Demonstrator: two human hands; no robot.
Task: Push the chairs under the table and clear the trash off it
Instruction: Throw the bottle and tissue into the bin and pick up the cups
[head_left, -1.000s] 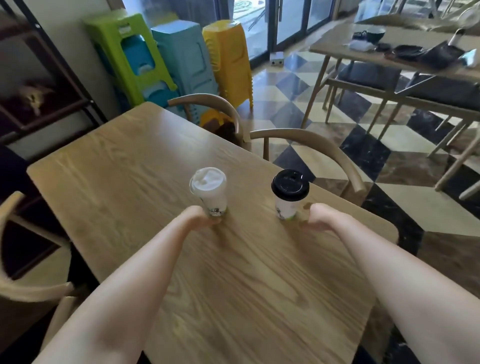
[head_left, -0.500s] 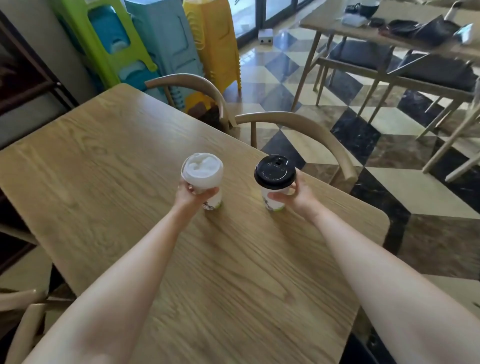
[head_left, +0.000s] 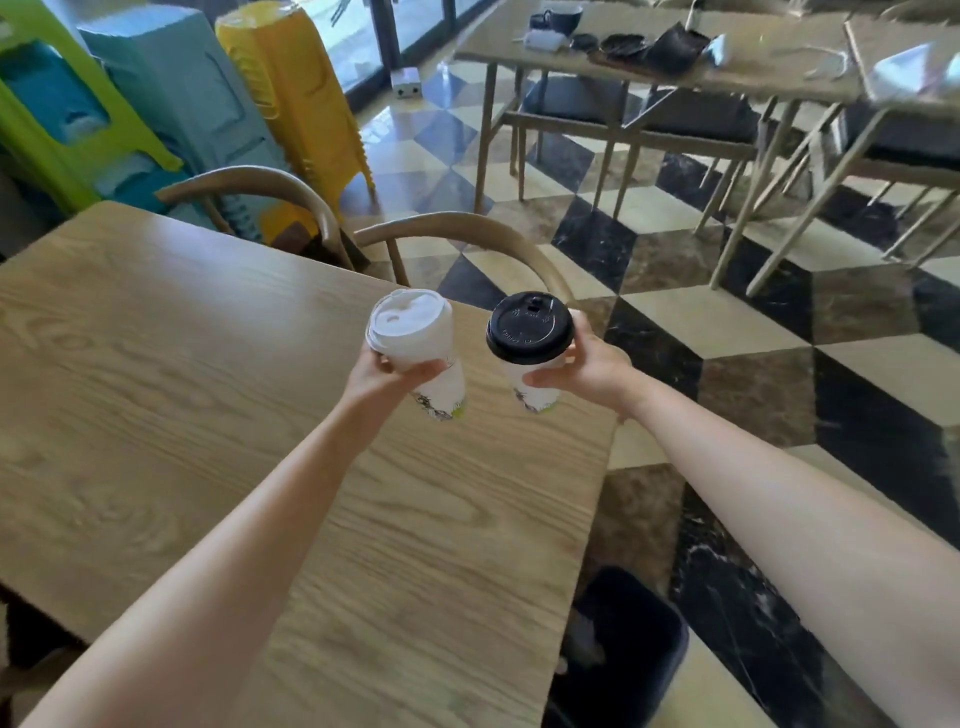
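Observation:
My left hand (head_left: 379, 375) grips a white-lidded paper cup (head_left: 415, 338), held in the air above the wooden table (head_left: 208, 415). My right hand (head_left: 587, 371) grips a black-lidded paper cup (head_left: 530, 332), also lifted, over the table's right part. Both cups are tilted slightly towards me. Two curved wooden chair backs stand along the table's far side, one chair (head_left: 249, 187) to the left and the other chair (head_left: 467, 228) right behind the cups, both tucked against the edge.
A dark bin (head_left: 623, 639) stands on the floor under the table's near right corner. Stacked plastic stools (head_left: 291, 88) in green, blue and yellow fill the back left. Another table (head_left: 675, 78) with dishes stands at the back right over checkered floor.
Both hands closed around the cups and lifted them off the table. The view has shifted to the right, bringing the bin into sight.

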